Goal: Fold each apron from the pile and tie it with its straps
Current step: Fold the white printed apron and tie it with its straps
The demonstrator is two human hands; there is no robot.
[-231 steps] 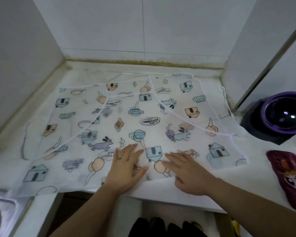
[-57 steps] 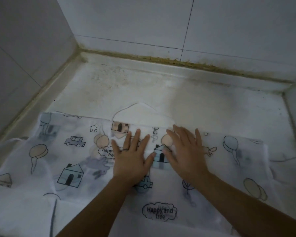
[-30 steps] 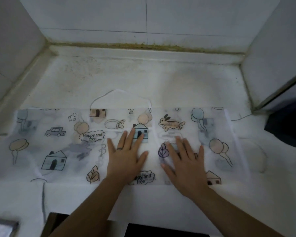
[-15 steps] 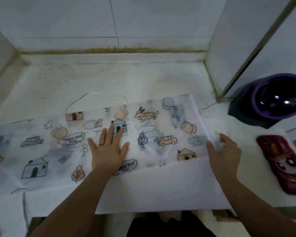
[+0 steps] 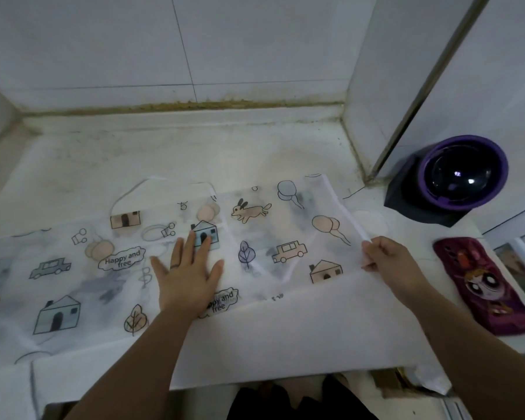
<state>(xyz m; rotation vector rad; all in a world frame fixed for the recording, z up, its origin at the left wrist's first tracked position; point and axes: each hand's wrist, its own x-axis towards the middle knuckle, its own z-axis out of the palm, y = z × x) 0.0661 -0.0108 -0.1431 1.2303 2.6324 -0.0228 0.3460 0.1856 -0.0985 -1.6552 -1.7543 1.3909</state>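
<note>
A thin white apron (image 5: 270, 234) printed with houses, cars, balloons and rabbits lies folded into a long band across the white counter (image 5: 194, 153). My left hand (image 5: 187, 269) rests flat on the middle of the band, fingers spread. My right hand (image 5: 388, 262) pinches the apron's right edge near its white hem, lifting it slightly. A white neck strap (image 5: 131, 190) loops out from the band's far edge. More white apron fabric (image 5: 285, 334) hangs over the counter's front edge.
A purple-rimmed dark bowl on a black base (image 5: 455, 180) stands at the right. A purple phone case with a cartoon face (image 5: 485, 283) lies right of my right hand. Tiled walls (image 5: 194, 50) close the back and both sides.
The apron has been folded from a spread sheet into a band. Over the last second my right hand slid from the middle to the right edge and took hold of it. My left hand stayed flat.
</note>
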